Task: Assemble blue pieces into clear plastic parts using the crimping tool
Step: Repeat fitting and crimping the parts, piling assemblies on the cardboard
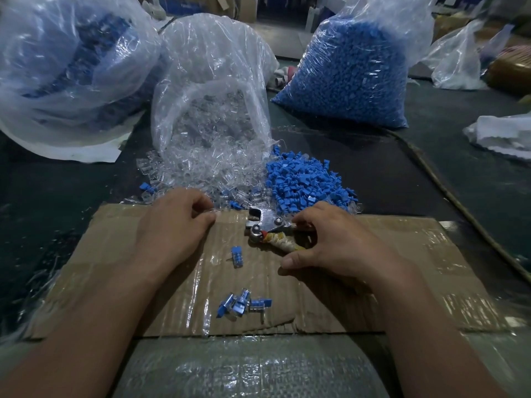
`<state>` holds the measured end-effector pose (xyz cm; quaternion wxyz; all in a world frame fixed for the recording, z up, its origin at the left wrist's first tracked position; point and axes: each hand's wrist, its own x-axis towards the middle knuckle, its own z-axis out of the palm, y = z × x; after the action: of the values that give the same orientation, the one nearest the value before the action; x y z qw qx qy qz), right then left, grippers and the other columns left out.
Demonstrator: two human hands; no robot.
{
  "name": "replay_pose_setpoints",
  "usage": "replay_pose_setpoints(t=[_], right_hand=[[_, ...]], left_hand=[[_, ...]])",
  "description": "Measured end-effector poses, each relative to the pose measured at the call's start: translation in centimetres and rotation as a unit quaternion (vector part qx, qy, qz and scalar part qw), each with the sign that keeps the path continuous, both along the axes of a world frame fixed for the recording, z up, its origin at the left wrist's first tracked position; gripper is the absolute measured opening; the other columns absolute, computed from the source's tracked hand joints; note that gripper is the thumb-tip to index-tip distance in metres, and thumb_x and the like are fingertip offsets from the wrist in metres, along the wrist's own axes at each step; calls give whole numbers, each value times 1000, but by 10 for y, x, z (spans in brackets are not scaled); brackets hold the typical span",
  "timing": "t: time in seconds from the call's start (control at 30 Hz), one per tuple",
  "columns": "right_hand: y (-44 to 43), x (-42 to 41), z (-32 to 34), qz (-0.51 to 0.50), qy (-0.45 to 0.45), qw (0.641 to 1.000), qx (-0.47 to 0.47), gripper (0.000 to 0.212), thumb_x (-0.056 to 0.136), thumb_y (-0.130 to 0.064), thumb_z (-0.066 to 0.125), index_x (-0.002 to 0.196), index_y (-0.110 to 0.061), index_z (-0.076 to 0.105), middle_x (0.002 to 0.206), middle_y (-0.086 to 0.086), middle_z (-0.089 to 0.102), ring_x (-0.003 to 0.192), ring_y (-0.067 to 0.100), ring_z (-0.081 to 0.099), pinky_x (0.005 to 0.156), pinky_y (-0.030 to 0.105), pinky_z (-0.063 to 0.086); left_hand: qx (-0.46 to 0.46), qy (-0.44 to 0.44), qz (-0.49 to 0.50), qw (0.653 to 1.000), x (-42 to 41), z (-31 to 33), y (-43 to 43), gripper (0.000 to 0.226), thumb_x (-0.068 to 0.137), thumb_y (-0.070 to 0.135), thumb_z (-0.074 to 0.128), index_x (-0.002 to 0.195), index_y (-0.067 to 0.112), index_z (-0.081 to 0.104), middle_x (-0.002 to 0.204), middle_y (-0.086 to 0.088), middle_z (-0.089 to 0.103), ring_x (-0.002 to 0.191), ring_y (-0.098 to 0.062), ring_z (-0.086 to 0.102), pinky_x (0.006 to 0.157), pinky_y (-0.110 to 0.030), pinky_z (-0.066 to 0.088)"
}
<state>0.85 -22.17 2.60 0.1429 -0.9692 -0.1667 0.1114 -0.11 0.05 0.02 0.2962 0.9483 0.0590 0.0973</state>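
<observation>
My left hand [175, 222] pinches a clear plastic part [207, 213] at the near edge of the spilled clear parts [201, 170]. My right hand [330, 242] curls round the tape-wrapped handle of the metal crimping tool [265, 225], which lies on the cardboard sheet [402, 268] with its jaws pointing left. Just beyond the tool sits a loose pile of blue pieces [304, 179]. One assembled piece [237, 255] lies on the cardboard between my hands, and three more assembled pieces [244, 305] lie nearer to me.
An open bag of clear parts [212, 81] stands behind the pile. A full bag of blue pieces [353, 76] stands at the back right, another large bag [66, 67] at the left. White plastic [502, 133] lies far right. A cord [448, 191] runs along the dark table.
</observation>
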Motion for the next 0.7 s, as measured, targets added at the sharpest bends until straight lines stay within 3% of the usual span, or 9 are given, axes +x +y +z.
replay_pose_setpoints(t=[0.1, 0.2, 0.27, 0.4, 0.47, 0.57, 0.7], right_hand=[[-2, 0, 1, -14, -4, 999, 31, 71, 63, -63, 68, 123, -27, 51, 101, -14, 42, 95, 5, 41, 77, 24, 34], [-4, 1, 3, -30, -18, 996, 87, 51, 67, -61, 66, 106, -30, 58, 93, -16, 50, 87, 3, 49, 67, 19, 37], [-5, 2, 5, -43, -48, 991, 118, 35, 70, -59, 62, 92, -33, 58, 86, -19, 52, 81, -1, 49, 64, 16, 36], [-10, 8, 3, -111, -143, 969, 168, 15, 82, -41, 62, 84, -26, 63, 78, -16, 55, 73, 0, 51, 67, 23, 44], [-14, 13, 1, -147, -179, 955, 183, 9, 85, -31, 63, 87, -23, 65, 76, -17, 53, 71, -1, 51, 63, 18, 41], [-17, 20, -3, -171, -193, 950, 176, 12, 88, -26, 60, 96, -20, 67, 85, -10, 58, 72, 3, 52, 66, 19, 39], [-15, 28, -10, -166, -184, 960, 132, 22, 90, -26, 58, 109, -19, 65, 98, -4, 58, 82, 8, 50, 73, 23, 38]], left_hand=[[-67, -15, 7, 998, 0, 1, 1, 11, 84, 18, 65, 84, 25, 57, 76, 15, 52, 71, -2, 49, 63, -21, 35], [-160, -30, -8, 987, -2, 3, -1, 31, 84, 8, 64, 110, 24, 56, 81, 11, 55, 73, 0, 52, 60, -13, 34], [-173, -33, -33, 984, -4, 4, -3, 41, 85, 6, 62, 120, 26, 55, 82, 11, 55, 75, -1, 52, 62, -13, 35], [-219, -38, -44, 974, -8, 4, -8, 31, 83, 6, 65, 100, 31, 64, 81, 15, 59, 68, 4, 58, 56, -8, 40], [-260, -45, -48, 963, -9, 5, -10, 31, 80, 2, 67, 93, 30, 64, 79, 14, 62, 64, 10, 59, 52, -4, 43], [-319, -58, -50, 945, -11, 9, -14, 36, 79, -1, 66, 87, 34, 61, 80, 11, 64, 61, 9, 60, 49, -5, 44], [-329, -68, -73, 939, -14, 13, -16, 43, 79, -3, 65, 87, 39, 59, 86, 9, 65, 67, 7, 63, 51, -6, 46]])
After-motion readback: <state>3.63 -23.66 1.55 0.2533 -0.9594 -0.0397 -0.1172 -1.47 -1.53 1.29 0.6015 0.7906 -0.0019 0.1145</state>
